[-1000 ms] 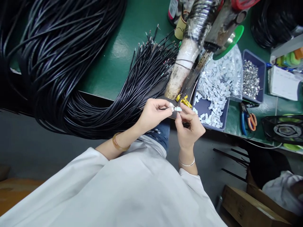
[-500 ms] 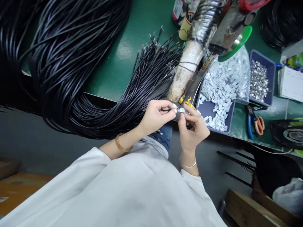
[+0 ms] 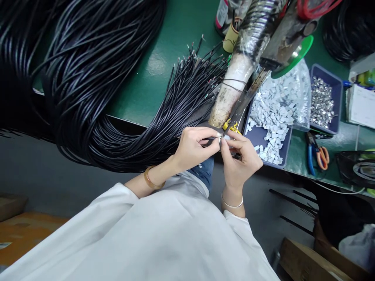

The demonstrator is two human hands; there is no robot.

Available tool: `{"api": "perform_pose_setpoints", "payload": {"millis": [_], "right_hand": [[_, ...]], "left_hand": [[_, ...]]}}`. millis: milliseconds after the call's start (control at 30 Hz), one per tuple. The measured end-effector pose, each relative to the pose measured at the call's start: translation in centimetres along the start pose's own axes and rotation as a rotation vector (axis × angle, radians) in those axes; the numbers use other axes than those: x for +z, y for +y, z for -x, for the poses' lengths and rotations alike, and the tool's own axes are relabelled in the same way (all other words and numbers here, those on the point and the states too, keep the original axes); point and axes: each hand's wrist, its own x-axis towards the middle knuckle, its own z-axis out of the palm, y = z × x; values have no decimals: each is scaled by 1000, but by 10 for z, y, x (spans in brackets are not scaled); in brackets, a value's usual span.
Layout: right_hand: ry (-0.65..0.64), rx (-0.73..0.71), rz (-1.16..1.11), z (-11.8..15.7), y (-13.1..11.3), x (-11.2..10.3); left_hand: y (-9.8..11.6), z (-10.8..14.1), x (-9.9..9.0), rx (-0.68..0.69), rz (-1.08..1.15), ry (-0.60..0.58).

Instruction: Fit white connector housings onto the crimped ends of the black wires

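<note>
Head view: pinching a thin black round cable point(image 3: 209, 138) near its end in the left hand point(image 3: 195, 146), a small pale flat tab point(image 3: 227, 137) in the right hand point(image 3: 241, 158), at the near edge of a glossy green tabletop point(image 3: 154, 70). Could slip or sit crooked from a loose, uneven pinch. Alongside: dark-blue plastic tray point(image 3: 257, 135) of loose pale tabs point(image 3: 272, 142). Below: grey floor point(image 3: 96, 171).

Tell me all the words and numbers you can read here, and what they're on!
None can be read.
Bottle label: too blurred.
White papers at the right: faint marks, too small.
Pale sticker on the orange-brown box: too small.
Cardboard box at lower right: a faint mark, too blurred.
</note>
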Motion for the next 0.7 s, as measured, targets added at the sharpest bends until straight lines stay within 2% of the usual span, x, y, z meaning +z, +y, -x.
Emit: {"api": "perform_pose_setpoints", "payload": {"millis": [133,200,267,333,400,467,500,533,600,633,700], "right_hand": [[-22,-18,26,7,0,-2],[-36,24,0,10,2,-5],[8,105,-61,11,4,-10],[153,120,-100,7,6,-17],[438,-11,-96,-1,6,-26],[699,-197,-91,-10,3,-35],[768,-245,-90,-13,2,-40],[783,-244,-89,-15,0,-45],[636,-105,-70,-15,-2,-55],[519,8,-43,-14,0,-61],[234,239,33,-9,10,-71]], "left_hand": [[-3,0,-1,-205,134,-66],[-4,-1,-1,-273,183,-105],[-3,-1,0,-291,204,-123],[-2,0,-1,-280,198,-136],[0,3,-4,-246,133,-188],[2,7,-9,-180,28,-314],[2,10,-11,-139,-29,-407],[2,13,-14,-97,-87,-506],[0,20,-18,-37,-195,-640],[-1,23,-19,-26,-234,-648],[-6,27,-22,-25,-276,-523]]}}
